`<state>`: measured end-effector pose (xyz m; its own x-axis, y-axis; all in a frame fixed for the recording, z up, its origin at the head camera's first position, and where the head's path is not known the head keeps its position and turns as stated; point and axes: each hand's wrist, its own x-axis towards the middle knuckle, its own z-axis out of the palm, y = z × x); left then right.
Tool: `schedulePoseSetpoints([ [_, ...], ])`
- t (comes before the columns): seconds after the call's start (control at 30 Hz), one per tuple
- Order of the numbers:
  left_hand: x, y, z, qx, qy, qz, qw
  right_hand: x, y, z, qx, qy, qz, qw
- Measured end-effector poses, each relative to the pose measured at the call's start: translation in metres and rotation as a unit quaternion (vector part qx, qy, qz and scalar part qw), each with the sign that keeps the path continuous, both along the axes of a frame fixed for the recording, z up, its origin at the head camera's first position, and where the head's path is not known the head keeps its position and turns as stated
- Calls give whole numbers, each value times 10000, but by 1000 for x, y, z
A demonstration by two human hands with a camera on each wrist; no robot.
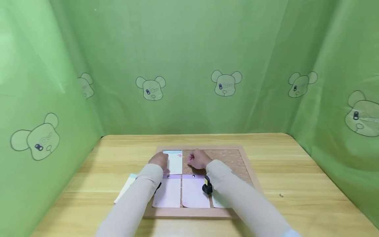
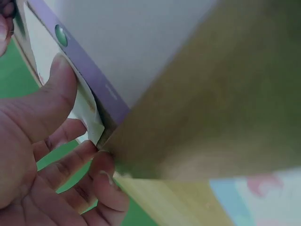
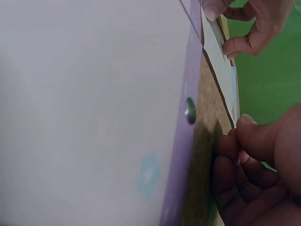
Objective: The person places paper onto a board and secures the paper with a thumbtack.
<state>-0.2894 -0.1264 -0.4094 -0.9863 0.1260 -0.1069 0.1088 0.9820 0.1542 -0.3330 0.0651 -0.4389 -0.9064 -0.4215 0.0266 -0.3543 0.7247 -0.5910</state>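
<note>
My left hand (image 1: 160, 160) holds the left side of a white sheet of note paper (image 1: 174, 164) with a blue top band, lying in the cork board's upper left. In the left wrist view the thumb (image 2: 61, 77) lies on the sheet, whose near corner curls up beside the fingers. Just right of that sheet, my right hand (image 1: 200, 159) is over bare cork (image 1: 220, 161), thumb and forefinger tips together. I cannot tell whether something small is between them. Below, two purple-banded sheets (image 1: 166, 194) (image 1: 195, 194) are fixed by round-headed thumbtacks (image 1: 168, 176) (image 1: 193, 176).
A wooden frame (image 1: 189, 213) edges the board on the wood-grain table (image 1: 311, 177). Another pale sheet (image 1: 220, 200) shows partly under my right forearm. Blue-banded paper (image 1: 127, 186) lies left of the board, a loose thumbtack (image 1: 281, 195) to its right. Green curtains (image 1: 189, 112) enclose the table.
</note>
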Motion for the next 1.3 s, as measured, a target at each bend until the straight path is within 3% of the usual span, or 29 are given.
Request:
schedulePoseSetpoints([
  [0.27, -4, -2, -4, 118, -9, 91, 9999, -11, -17, 7, -278, -40, 221, 9994],
  [0.47, -7, 1, -1, 84, -10, 121, 9999, -25, -34, 6, -415, 43, 26, 9991],
  [0.8, -5, 7, 2, -81, -208, 426, 9988, -35, -58, 1, -660, 400, -148, 9969],
  [0.93, -5, 7, 1, -150, -127, 399, 9990, -40, -64, -3, -724, 305, -206, 9967],
  [1.1, -5, 3, 0, -288, -42, 343, 9990, -43, -72, 0, -701, -186, -635, 9953],
  [1.3, -1, 3, 1, -286, 193, 240, 9991, -50, -84, 4, -68, -523, -983, 9938],
])
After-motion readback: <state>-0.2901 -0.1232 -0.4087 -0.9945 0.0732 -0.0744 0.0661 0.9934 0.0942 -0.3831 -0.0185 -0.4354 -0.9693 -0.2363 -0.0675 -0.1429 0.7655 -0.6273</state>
